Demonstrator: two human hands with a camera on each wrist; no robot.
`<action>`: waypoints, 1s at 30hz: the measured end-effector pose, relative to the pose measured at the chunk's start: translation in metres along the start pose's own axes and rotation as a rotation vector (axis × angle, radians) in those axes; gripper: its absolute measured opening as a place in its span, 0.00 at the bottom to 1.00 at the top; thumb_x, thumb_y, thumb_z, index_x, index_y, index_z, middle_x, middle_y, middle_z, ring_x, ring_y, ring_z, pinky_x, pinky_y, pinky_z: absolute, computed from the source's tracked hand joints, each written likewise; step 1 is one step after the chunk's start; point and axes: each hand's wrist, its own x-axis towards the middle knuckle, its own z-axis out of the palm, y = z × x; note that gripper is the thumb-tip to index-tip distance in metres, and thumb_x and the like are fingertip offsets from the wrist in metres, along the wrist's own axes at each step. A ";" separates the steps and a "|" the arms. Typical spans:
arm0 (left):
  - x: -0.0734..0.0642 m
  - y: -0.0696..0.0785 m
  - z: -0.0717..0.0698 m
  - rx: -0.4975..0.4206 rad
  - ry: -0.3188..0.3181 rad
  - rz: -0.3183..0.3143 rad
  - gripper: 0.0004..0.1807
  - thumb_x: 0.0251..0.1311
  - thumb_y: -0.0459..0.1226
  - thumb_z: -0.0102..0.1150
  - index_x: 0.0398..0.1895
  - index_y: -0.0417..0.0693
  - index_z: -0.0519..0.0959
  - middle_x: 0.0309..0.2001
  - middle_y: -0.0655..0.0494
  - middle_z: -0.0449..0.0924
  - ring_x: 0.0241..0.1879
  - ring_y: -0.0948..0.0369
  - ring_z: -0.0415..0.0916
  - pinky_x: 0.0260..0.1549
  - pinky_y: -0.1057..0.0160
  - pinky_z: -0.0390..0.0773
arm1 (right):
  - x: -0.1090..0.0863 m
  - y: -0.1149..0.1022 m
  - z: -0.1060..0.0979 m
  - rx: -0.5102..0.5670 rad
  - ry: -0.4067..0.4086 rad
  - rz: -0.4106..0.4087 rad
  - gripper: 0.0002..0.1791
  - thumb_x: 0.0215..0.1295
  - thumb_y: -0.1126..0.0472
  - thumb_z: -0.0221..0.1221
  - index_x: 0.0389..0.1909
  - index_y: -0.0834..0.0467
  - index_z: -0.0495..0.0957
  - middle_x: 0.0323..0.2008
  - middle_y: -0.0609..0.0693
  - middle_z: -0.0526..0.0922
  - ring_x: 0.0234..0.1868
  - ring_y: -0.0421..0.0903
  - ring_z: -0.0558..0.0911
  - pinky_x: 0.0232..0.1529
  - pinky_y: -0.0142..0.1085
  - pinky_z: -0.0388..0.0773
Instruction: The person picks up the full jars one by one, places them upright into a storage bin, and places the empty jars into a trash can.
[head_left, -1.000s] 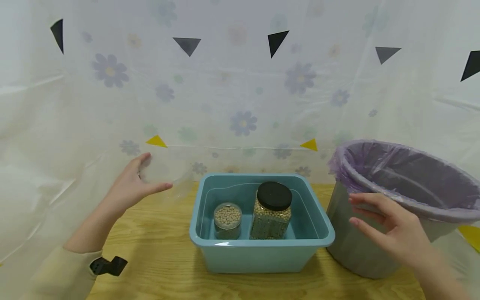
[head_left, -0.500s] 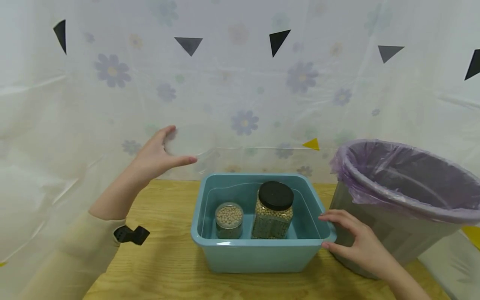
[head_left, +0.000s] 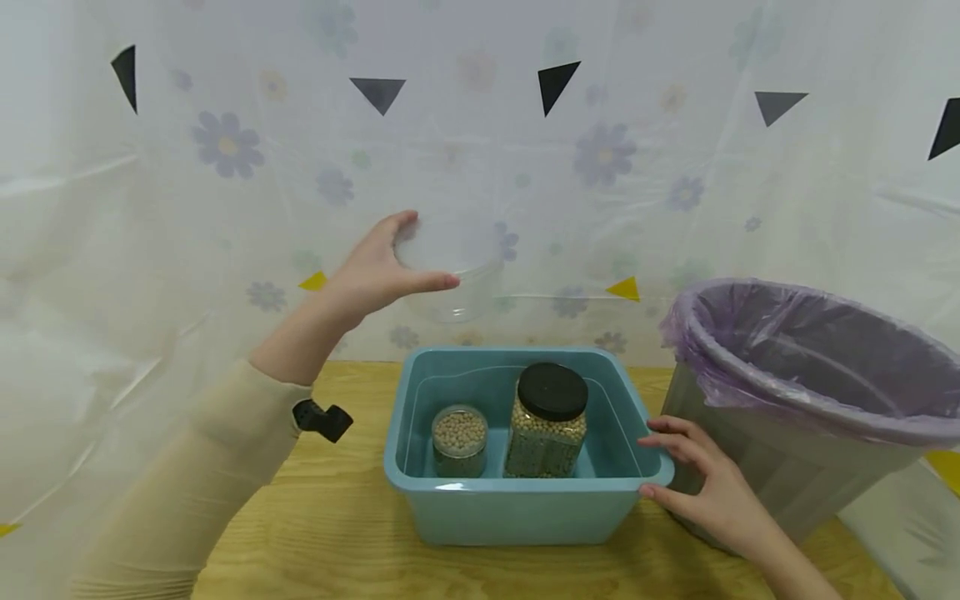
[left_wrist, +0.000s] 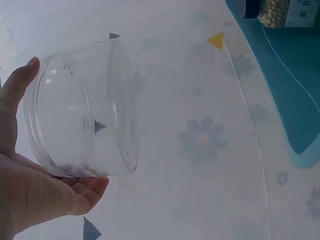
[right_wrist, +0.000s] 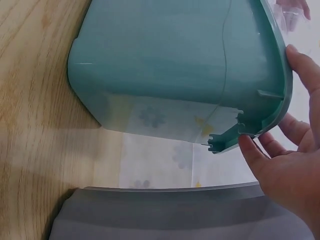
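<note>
My left hand (head_left: 371, 271) holds a clear round plastic jar (head_left: 459, 271) in the air, above and behind the blue tub (head_left: 517, 512). In the left wrist view, thumb and fingers span one end of the see-through jar (left_wrist: 82, 112), and nothing shows inside it. At the tub's front right corner my right hand (head_left: 712, 492) grips the rim, as the right wrist view also shows with fingers at the rim's underside (right_wrist: 250, 117). Inside the tub stand a small clear jar of pale beans (head_left: 459, 442) and a taller bean jar with a black lid (head_left: 552, 392).
A grey bin (head_left: 750, 442) with a purple liner bag (head_left: 686, 333) stands right beside the tub, close to my right hand. Behind the wooden table (head_left: 352, 517) hangs a flowered plastic sheet (head_left: 487, 158) with triangle stickers.
The left hand has carried the clear jar up and to the right, towards the space over the tub. My right hand has moved left from the bin's front to the tub's corner.
</note>
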 end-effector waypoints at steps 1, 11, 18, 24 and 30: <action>0.002 0.004 0.002 -0.008 -0.009 0.010 0.61 0.41 0.59 0.71 0.75 0.56 0.45 0.74 0.59 0.48 0.73 0.57 0.45 0.66 0.47 0.56 | 0.000 0.000 0.001 0.006 -0.001 0.005 0.27 0.46 0.66 0.72 0.51 0.56 0.78 0.58 0.51 0.68 0.60 0.25 0.64 0.53 0.12 0.61; 0.032 0.038 0.034 -0.046 -0.113 0.105 0.60 0.41 0.59 0.71 0.75 0.58 0.45 0.73 0.64 0.48 0.72 0.61 0.46 0.66 0.53 0.59 | -0.001 0.001 0.000 -0.008 -0.027 0.038 0.23 0.48 0.65 0.71 0.48 0.55 0.79 0.59 0.48 0.67 0.58 0.24 0.63 0.51 0.12 0.61; 0.054 0.058 0.061 -0.068 -0.191 0.221 0.60 0.41 0.58 0.72 0.75 0.59 0.46 0.73 0.66 0.48 0.71 0.65 0.48 0.65 0.57 0.61 | -0.002 0.003 -0.001 -0.027 -0.031 0.057 0.22 0.49 0.64 0.71 0.47 0.53 0.79 0.59 0.47 0.67 0.58 0.23 0.63 0.50 0.13 0.63; 0.069 0.064 0.082 -0.099 -0.288 0.277 0.58 0.43 0.57 0.71 0.74 0.62 0.46 0.73 0.68 0.48 0.71 0.66 0.49 0.64 0.57 0.63 | -0.002 0.004 -0.001 -0.014 -0.023 0.037 0.22 0.49 0.65 0.70 0.47 0.54 0.79 0.59 0.47 0.67 0.58 0.24 0.64 0.51 0.13 0.62; 0.077 0.078 0.103 -0.131 -0.355 0.325 0.57 0.46 0.56 0.69 0.75 0.62 0.44 0.73 0.68 0.47 0.70 0.67 0.49 0.64 0.58 0.63 | -0.003 0.005 0.000 0.005 -0.024 0.028 0.22 0.49 0.66 0.70 0.47 0.55 0.79 0.59 0.47 0.67 0.59 0.23 0.63 0.52 0.12 0.62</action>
